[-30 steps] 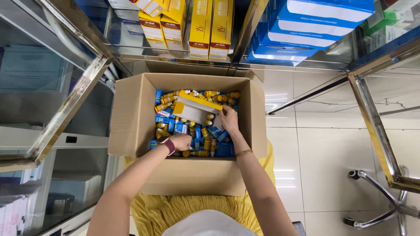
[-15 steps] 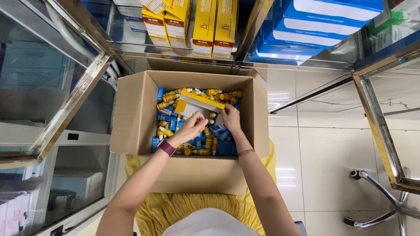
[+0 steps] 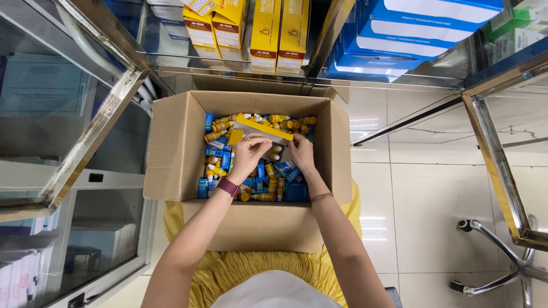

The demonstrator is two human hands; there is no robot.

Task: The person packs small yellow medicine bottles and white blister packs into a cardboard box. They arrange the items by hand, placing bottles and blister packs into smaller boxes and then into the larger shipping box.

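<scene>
Head camera, steeply downward, close overhead

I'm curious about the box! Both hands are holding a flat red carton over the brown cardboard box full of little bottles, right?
Not quite: in the head view, the flat carton is yellow, not red. Both the left hand and right hand hold it over the brown cardboard box of small bottles.

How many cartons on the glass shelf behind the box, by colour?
Yellow cartons: 4
Blue cartons: 4 that I can tell apart; the stack runs out of frame
Total: 8
Both hands, left hand and right hand, are inside the cardboard box, not on the shelf.
</scene>
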